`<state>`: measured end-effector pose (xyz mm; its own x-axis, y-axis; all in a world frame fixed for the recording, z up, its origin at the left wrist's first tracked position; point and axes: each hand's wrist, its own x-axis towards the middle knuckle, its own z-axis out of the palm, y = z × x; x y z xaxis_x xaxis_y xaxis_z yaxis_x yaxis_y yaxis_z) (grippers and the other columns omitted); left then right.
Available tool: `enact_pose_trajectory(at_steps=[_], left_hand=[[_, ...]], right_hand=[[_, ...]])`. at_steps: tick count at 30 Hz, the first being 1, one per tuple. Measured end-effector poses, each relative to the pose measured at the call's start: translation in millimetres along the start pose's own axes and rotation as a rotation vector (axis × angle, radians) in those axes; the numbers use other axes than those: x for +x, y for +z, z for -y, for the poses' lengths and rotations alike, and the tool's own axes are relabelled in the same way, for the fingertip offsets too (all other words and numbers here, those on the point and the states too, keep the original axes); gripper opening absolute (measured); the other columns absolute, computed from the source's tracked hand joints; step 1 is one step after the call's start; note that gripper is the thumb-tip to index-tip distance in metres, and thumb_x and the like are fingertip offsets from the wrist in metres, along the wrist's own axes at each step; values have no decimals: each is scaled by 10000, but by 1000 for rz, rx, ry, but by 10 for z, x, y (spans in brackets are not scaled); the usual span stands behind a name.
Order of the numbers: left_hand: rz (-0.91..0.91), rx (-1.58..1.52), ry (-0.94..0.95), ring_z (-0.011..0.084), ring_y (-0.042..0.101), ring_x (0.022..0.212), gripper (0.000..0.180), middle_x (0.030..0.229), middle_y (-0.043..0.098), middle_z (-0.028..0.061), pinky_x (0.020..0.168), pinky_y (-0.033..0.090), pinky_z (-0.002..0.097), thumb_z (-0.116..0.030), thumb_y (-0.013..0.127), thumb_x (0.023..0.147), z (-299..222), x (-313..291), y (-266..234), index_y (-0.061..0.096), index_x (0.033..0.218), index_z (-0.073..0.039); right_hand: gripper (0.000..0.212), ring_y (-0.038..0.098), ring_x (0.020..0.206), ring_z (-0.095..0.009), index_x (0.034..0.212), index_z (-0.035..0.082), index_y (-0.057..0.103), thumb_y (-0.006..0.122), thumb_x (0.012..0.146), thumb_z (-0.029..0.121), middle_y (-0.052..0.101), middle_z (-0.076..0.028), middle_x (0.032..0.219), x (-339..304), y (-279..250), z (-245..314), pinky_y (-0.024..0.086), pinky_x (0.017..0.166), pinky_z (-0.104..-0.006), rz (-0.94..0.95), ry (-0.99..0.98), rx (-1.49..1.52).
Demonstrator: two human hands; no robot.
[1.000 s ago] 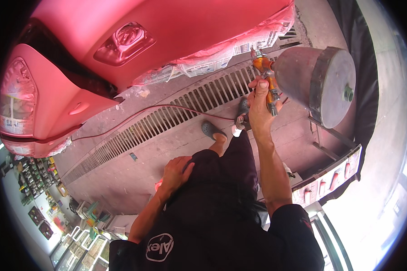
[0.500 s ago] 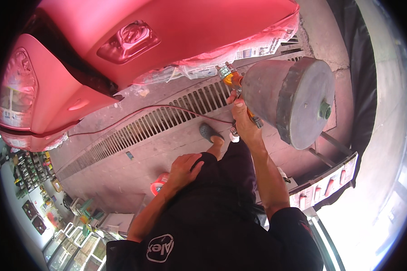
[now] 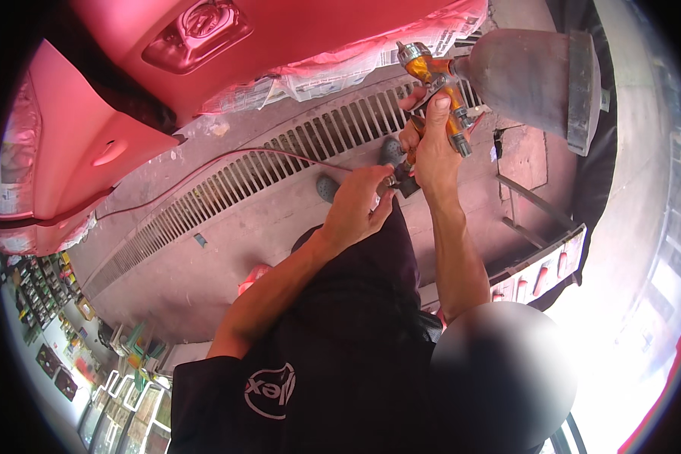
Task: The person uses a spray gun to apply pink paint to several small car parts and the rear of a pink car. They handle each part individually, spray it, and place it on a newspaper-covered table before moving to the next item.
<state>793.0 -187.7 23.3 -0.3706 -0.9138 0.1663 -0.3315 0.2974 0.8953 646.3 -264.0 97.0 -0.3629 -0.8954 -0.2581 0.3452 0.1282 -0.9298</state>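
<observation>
My right hand (image 3: 437, 155) grips the handle of an orange and silver spray gun (image 3: 419, 68), its thumb at the back of the body. A large grey paint cup (image 3: 526, 83) sits on the gun, tilted over to the right. At the handle's lower end, my left hand (image 3: 356, 203) pinches the air hose fitting (image 3: 391, 181). A thin red hose (image 3: 227, 154) runs from there over the floor to the left. Beyond the gun's nozzle is a pinkish-red car body (image 3: 295, 38), with masking newspaper (image 3: 356, 76) along its lower edge.
A separate red body panel (image 3: 83, 144) stands at the left. A slotted floor grate (image 3: 303, 159) crosses below the car. To the right are a metal stand with sample cards (image 3: 541, 274) and a dark curtain (image 3: 592, 170). Shelves (image 3: 41, 291) stand at the far left.
My left hand has left my thigh and come up to the hose fitting. My right hand has raised the spray gun away from me and slightly right, the cup tipping further over.
</observation>
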Motion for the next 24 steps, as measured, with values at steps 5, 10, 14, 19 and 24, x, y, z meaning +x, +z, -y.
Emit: enact_pose_trajectory(at_steps=[5, 10, 14, 19, 24], left_hand=[[2, -63, -24, 343, 648, 939, 343, 1118, 631, 177, 808, 536, 410, -81, 720, 940, 24, 15, 51, 597, 1254, -14], [15, -45, -3, 336, 639, 940, 392, 1071, 629, 166, 792, 534, 413, -25, 729, 916, 56, 7, -7, 580, 1279, -16], [22, -43, -22, 327, 654, 925, 324, 1107, 623, 174, 790, 539, 394, -27, 707, 947, 40, -9, -49, 596, 1251, -11], [29, -20, 17, 328, 654, 940, 342, 1120, 623, 175, 805, 538, 396, -26, 716, 941, 125, -81, -46, 593, 1259, -4], [19, 38, 49, 340, 657, 1029, 431, 1187, 629, 190, 883, 540, 395, -62, 741, 925, 139, -142, -61, 573, 1314, 16]], right_hand=[[457, 444, 527, -51, 1161, -9, 636, 602, 1064, 436, 667, -69, 911, -13, -22, -82, 357, 480, -246, -36, -16, 20], [434, 454, 538, -53, 1172, -8, 637, 610, 1065, 412, 669, -68, 915, -11, 0, -126, 366, 486, -243, -32, -9, 30], [435, 467, 550, -50, 1180, -5, 642, 621, 1059, 413, 673, -62, 913, -46, 63, -115, 376, 493, -236, -17, -27, 21], [426, 482, 562, -44, 1183, -6, 662, 645, 1047, 398, 683, -50, 899, -81, 79, -171, 383, 498, -230, -16, -21, 28], [410, 483, 566, -42, 1111, -11, 678, 668, 1036, 392, 660, -27, 845, -101, 86, -209, 379, 504, -224, 3, -20, 47]])
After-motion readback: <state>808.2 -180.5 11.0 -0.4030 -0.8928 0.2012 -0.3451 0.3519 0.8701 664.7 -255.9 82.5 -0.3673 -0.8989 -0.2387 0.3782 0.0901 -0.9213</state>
